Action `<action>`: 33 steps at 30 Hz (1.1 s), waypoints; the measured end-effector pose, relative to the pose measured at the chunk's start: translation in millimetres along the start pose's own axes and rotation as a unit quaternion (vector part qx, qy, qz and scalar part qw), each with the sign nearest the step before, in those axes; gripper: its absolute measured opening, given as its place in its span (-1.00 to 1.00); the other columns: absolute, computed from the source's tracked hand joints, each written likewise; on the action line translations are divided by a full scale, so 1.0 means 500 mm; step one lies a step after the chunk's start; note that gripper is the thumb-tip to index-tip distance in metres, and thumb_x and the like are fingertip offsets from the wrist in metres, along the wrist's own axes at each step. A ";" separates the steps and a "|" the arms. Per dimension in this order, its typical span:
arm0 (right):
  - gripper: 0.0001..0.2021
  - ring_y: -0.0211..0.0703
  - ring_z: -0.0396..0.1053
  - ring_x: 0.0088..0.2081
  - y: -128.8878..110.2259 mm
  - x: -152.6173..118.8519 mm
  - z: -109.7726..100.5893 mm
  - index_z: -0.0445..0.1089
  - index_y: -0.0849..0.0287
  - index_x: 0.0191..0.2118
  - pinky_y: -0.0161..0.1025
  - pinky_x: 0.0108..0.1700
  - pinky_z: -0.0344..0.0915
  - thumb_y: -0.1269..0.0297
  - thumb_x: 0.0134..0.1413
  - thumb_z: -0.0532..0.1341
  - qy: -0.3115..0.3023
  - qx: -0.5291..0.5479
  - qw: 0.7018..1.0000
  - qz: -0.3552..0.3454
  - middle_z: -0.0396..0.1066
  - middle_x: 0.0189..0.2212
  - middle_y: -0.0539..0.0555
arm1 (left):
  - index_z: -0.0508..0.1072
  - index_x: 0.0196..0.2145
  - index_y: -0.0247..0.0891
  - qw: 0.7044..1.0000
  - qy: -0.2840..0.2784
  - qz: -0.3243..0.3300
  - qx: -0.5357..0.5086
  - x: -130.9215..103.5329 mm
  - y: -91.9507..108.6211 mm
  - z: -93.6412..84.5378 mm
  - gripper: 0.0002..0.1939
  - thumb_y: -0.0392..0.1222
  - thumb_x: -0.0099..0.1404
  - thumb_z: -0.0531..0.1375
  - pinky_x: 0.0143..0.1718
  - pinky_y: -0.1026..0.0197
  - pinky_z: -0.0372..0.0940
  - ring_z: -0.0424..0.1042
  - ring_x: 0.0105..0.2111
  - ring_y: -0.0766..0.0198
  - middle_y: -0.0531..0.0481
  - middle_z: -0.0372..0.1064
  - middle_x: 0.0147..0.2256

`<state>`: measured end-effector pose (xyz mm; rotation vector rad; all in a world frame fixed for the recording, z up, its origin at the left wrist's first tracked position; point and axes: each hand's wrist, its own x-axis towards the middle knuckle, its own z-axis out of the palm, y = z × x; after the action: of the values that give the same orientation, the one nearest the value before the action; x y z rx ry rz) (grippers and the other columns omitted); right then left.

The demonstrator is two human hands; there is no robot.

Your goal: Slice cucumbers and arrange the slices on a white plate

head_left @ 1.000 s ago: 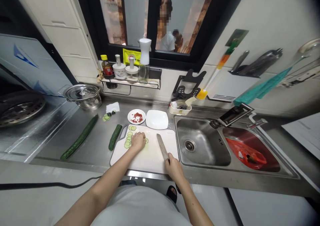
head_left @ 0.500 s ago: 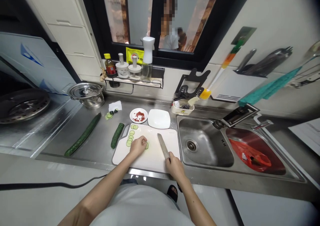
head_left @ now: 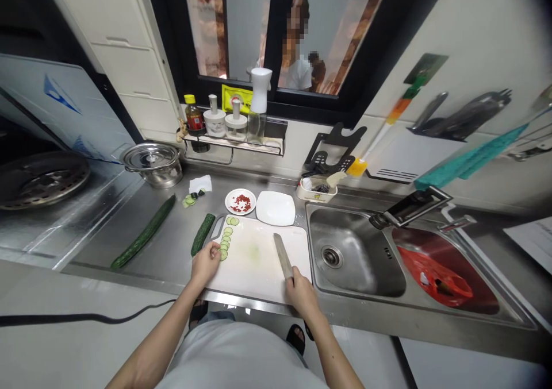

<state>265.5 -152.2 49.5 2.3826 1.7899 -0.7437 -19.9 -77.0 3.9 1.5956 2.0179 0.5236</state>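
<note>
My right hand (head_left: 302, 291) is closed round the handle of a knife (head_left: 282, 255), whose blade lies over the right part of the white cutting board (head_left: 259, 274). At the board's left side my left hand (head_left: 207, 261) has its fingers drawn together beside a row of cucumber slices (head_left: 226, 241); whatever they pinch is too small to make out. A short cucumber piece (head_left: 202, 234) lies by the board's handle, just beyond my left hand. Farther left, a long whole cucumber (head_left: 144, 232) rests on the steel counter (head_left: 103, 222).
Behind the board are a plate of red pieces (head_left: 240, 201) and a white square dish (head_left: 275, 208). A lidded pot (head_left: 153, 165) stands back left. The sink (head_left: 357, 251) is right of the board, with a red bag (head_left: 435, 277) in its second basin.
My left hand has moved left from the board's middle to its left edge. The slice that lay beside it in the middle is gone from there. My right hand and the knife have barely moved.
</note>
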 end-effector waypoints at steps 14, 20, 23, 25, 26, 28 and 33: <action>-0.64 -0.10 0.44 -0.19 -0.017 0.004 -0.001 0.21 0.25 0.08 -0.28 -0.32 0.13 0.40 0.23 -0.13 -0.019 -0.016 1.000 0.004 0.49 -0.24 0.21 | 0.45 -0.16 -0.13 0.996 0.035 0.042 0.070 0.010 0.012 0.004 -0.76 -0.25 0.23 0.08 -0.08 0.23 0.19 0.38 -0.11 0.17 -0.03 0.45 -0.12; -0.64 -0.08 0.44 -0.17 -0.029 0.001 -0.005 0.23 0.29 0.04 -0.28 -0.29 0.16 0.42 0.23 -0.15 -0.028 -0.018 0.999 0.006 0.48 -0.24 0.24 | 0.43 -0.04 -0.14 0.994 0.006 0.073 0.086 0.068 0.056 0.003 -0.68 -0.19 0.25 0.10 -0.01 0.17 0.16 0.34 -0.05 0.14 -0.05 0.42 -0.08; -0.63 -0.08 0.44 -0.16 -0.030 0.003 -0.007 0.23 0.29 0.05 -0.29 -0.28 0.17 0.43 0.23 -0.16 -0.031 -0.018 0.999 0.010 0.48 -0.23 0.25 | 0.40 0.02 -0.12 0.990 -0.006 0.079 0.118 0.103 0.075 0.009 -0.64 -0.17 0.26 0.09 0.01 0.13 0.14 0.31 -0.02 0.11 -0.08 0.39 -0.04; -0.64 -0.08 0.44 -0.16 -0.030 0.004 -0.008 0.23 0.29 0.04 -0.29 -0.28 0.18 0.42 0.23 -0.16 -0.031 -0.018 0.999 0.011 0.48 -0.23 0.25 | 0.38 0.05 -0.10 0.988 -0.010 0.077 0.137 0.126 0.086 0.011 -0.62 -0.14 0.28 0.08 0.02 0.11 0.13 0.29 0.00 0.10 -0.09 0.37 -0.02; -0.64 -0.08 0.45 -0.16 -0.029 0.004 -0.008 0.23 0.29 0.04 -0.29 -0.28 0.18 0.42 0.23 -0.16 -0.030 -0.018 0.999 0.010 0.48 -0.23 0.25 | 0.37 0.06 -0.10 0.986 -0.012 0.076 0.145 0.137 0.092 0.011 -0.61 -0.13 0.29 0.07 0.02 0.10 0.13 0.29 0.01 0.08 -0.10 0.36 -0.01; -0.64 -0.07 0.45 -0.17 -0.029 0.004 -0.008 0.24 0.29 0.03 -0.28 -0.29 0.18 0.42 0.23 -0.16 -0.030 -0.018 0.999 0.008 0.48 -0.23 0.25 | 0.36 0.08 -0.11 0.985 -0.013 0.075 0.157 0.155 0.103 0.009 -0.59 -0.11 0.29 0.05 0.01 0.08 0.13 0.28 0.02 0.06 -0.12 0.35 -0.01; -0.64 -0.07 0.45 -0.16 -0.031 0.003 -0.007 0.23 0.28 0.05 -0.28 -0.29 0.18 0.41 0.23 -0.14 -0.032 -0.022 0.999 0.012 0.49 -0.22 0.25 | 0.40 0.03 -0.14 0.978 -0.029 0.083 0.189 0.182 0.127 0.010 -0.61 -0.03 0.31 0.03 -0.01 0.06 0.13 0.27 0.01 0.02 -0.16 0.34 -0.04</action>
<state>252.9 -144.9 55.5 2.3206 1.7314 -0.7599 15.8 26.0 23.3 1.9901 2.0389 0.1511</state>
